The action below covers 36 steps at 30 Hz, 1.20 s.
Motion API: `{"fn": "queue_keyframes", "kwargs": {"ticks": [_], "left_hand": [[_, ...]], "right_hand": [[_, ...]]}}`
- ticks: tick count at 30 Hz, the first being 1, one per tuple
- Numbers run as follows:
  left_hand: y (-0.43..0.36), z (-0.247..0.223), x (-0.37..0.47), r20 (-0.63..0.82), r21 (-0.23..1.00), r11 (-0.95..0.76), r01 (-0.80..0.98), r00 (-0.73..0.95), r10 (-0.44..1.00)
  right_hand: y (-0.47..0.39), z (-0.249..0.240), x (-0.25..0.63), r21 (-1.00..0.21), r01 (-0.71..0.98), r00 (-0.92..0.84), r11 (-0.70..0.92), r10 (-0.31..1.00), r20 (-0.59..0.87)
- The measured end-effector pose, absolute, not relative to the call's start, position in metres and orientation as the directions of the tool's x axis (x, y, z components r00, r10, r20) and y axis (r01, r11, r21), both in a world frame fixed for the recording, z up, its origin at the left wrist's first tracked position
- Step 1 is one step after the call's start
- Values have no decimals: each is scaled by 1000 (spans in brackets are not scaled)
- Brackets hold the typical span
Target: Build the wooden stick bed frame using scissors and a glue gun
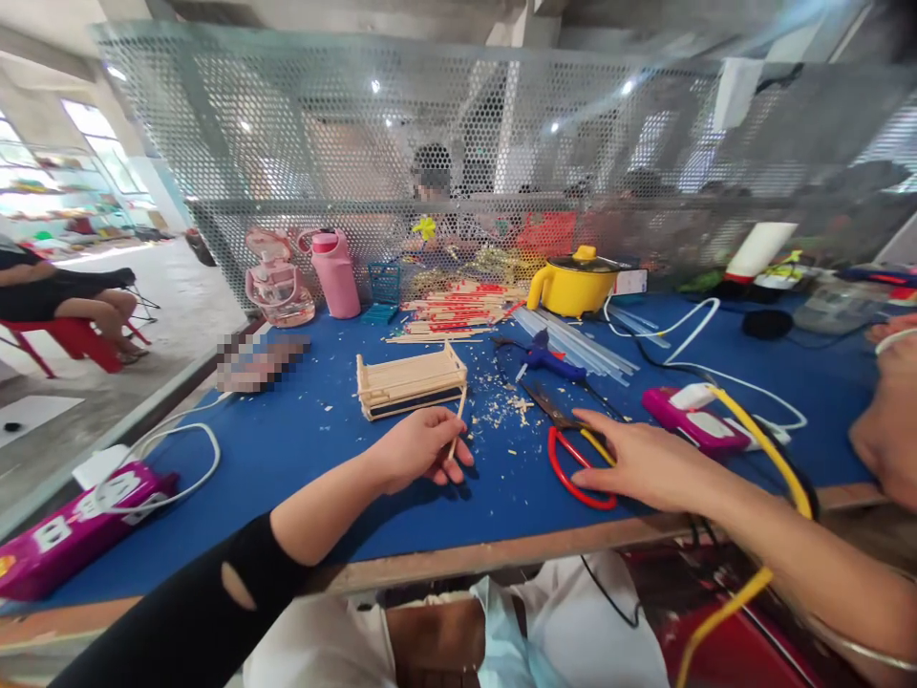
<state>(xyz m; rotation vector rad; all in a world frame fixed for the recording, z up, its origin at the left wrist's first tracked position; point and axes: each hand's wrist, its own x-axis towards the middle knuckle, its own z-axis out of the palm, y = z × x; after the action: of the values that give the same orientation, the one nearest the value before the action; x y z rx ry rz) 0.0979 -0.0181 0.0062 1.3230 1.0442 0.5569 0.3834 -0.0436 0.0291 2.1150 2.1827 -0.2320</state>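
Note:
Near the middle of the blue tabletop, my left hand [430,446] pinches a thin wooden stick [459,420] between thumb and fingers, tilted upward. Just behind it stands a small bed-shaped model made of wooden sticks [412,380], with posts at its corners. To the right, my right hand [634,457] has its thumb and fingers about the red handles of a pair of scissors [553,441], whose blades lie pointing away from me. A blue hot glue gun [548,358] rests behind the scissors, and wood scraps [520,411] are scattered between my hands.
Behind lie wooden sticks with red tips [462,311], clear glue sticks [580,344], a yellow pot [577,285] and a pink bottle [334,275]. Purple power strips [86,530] with cables flank me. A perforated metal screen [344,124] rises at the back; another person's hand [888,411] is at right.

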Motion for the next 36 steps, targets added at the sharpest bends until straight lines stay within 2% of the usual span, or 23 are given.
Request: {"fn": "queue_keyframes", "kwargs": {"ticks": [3,6,8,12,18,21,25,29,33,36], "left_hand": [[-24,9,96,-357,933,330,143,473,805],[-27,12,93,-413,909,388,154,469,781],[-28,13,92,-434,897,414,153,476,765],[-31,13,94,-460,877,463,130,507,729],[-30,8,94,-356,920,391,2,420,835],[-28,5,92,-329,911,407,-72,468,820],[-30,3,93,-298,916,394,-82,519,801],[-30,2,96,-290,922,382,-59,547,785],[-30,-1,97,-330,923,385,3,520,788],[-31,-2,97,-327,934,357,30,477,815]], "right_hand": [[-36,32,384,-213,977,-73,13,959,-276],[-35,35,388,-414,900,-40,-138,919,-393],[-40,37,389,-518,830,-27,-208,912,-410],[-55,43,380,-564,815,-81,-133,938,-338],[-60,69,340,-678,700,-174,-223,868,-465],[-54,78,320,-665,723,-226,-186,846,-483],[-45,81,303,-623,769,-226,-144,850,-476],[-29,77,299,-598,800,-403,52,784,-471],[-13,71,298,-516,827,-493,222,728,-477],[-8,69,295,-407,883,-422,234,774,-471]]}}
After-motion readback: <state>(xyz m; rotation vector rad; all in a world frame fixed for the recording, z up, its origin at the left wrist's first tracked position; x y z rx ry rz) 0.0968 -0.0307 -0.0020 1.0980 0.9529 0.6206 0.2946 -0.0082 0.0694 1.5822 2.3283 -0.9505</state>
